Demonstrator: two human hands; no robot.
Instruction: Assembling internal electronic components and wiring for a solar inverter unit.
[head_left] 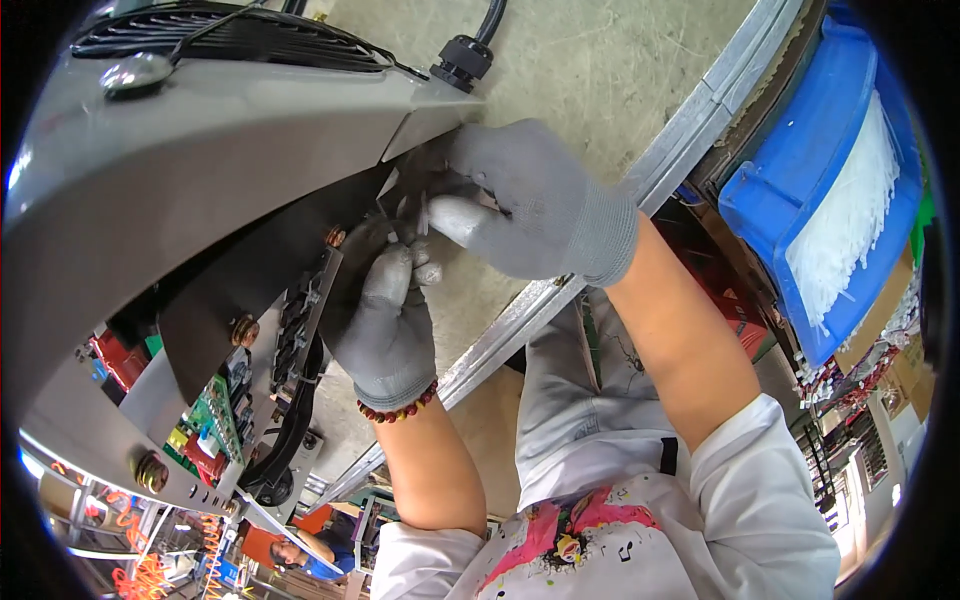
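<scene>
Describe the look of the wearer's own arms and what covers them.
The left grip and right grip wear matching grey knit gloves with ribbed cuffs and silvery patches on the thumbs. A bracelet of dark red and yellowish beads circles the left wrist. Both forearms are bare below short white sleeves. No cables show on either arm.

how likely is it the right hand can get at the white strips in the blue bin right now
Probably yes: nothing visible covers the white strips in the blue bin. The right hand would first have to leave the grey housing, though, and the distance is hard to judge.
</scene>
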